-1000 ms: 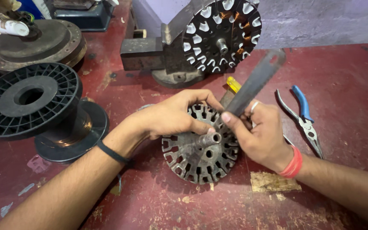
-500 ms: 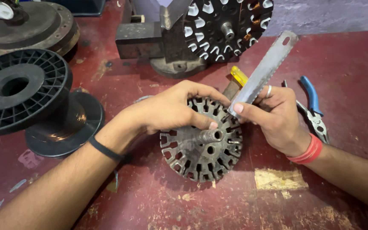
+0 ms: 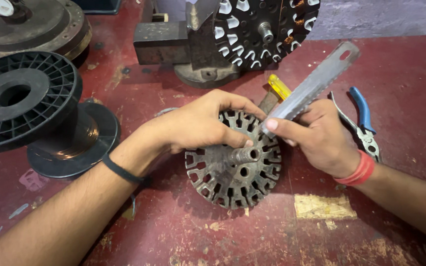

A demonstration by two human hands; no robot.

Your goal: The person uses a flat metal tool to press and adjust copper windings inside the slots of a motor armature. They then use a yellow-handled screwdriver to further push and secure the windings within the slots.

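Observation:
A round slotted metal stator core (image 3: 232,175) with a short centre shaft lies flat on the worn red table (image 3: 272,236). My left hand (image 3: 200,123) rests over its upper left part, thumb along the shaft and fingers curled over the far rim. My right hand (image 3: 321,138) pinches the lower end of a grey toothed metal blade (image 3: 311,88) that slants up to the right; its lower tip meets the core's upper right rim. A black band circles my left wrist, a red one my right.
A black plastic wire spool (image 3: 30,111) lies at the left. Behind stands a second slotted core (image 3: 265,29) held upright on a dark metal stand (image 3: 183,44). Blue-handled pliers (image 3: 363,120) lie at the right, a yellow-handled tool (image 3: 278,87) behind my hands.
The view has drawn closer. My right hand has tilted the blade a little and brought its lower end down to the core's rim. My left hand stays on the core.

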